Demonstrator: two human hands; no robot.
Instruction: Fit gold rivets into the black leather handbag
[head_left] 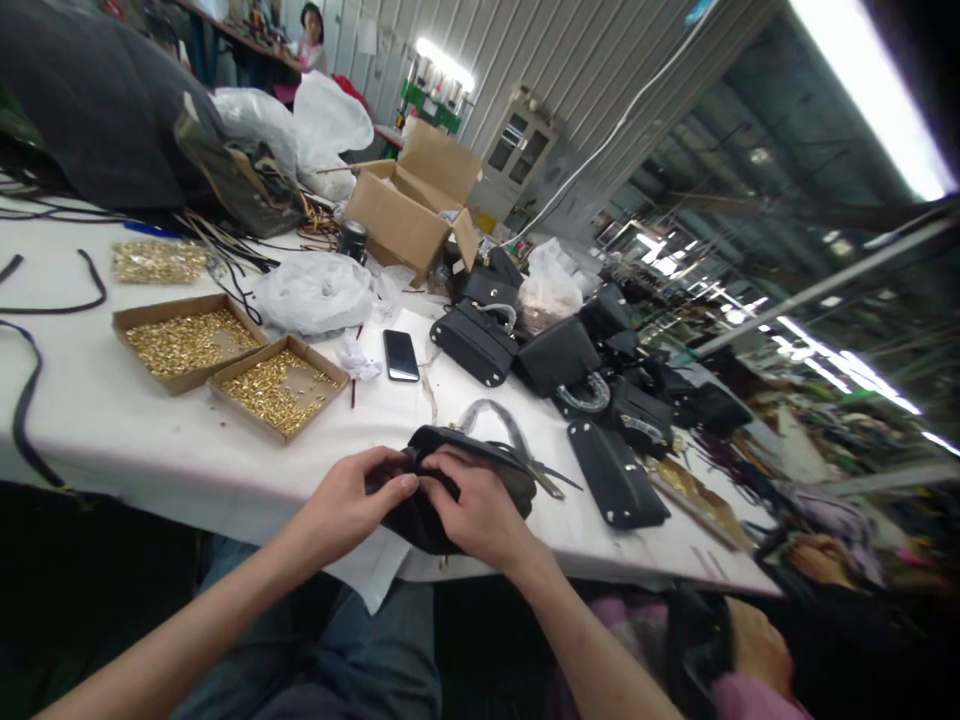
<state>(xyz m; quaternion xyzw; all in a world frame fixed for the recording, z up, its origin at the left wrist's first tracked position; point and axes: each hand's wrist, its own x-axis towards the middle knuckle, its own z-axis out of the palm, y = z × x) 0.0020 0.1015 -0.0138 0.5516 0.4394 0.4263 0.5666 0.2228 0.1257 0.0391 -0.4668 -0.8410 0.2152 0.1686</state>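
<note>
Left hand (352,505): I read it as closed, fingers pinching the near edge of the black bag (514,478).
Right hand (474,515): gripping the same bag from above, touching the left hand.
Bag position: near edge of the white counter (112,420) (partly overhanging).
Mid-counter: tray of gold studs (240,412); phone (401,355).
Far: cardboard box (405,215).

Two stud trays sit toward the tabletop's left edge: a left tray (184,340) and a right tray (279,385). One stud pouch (157,260) lies behind them. There is one phone (401,355) and one cardboard box (409,215). One near bag (521,485) lies at the near edge. At least six other bags (559,355) overlap toward the right edge, so the exact count is unclear.
</note>
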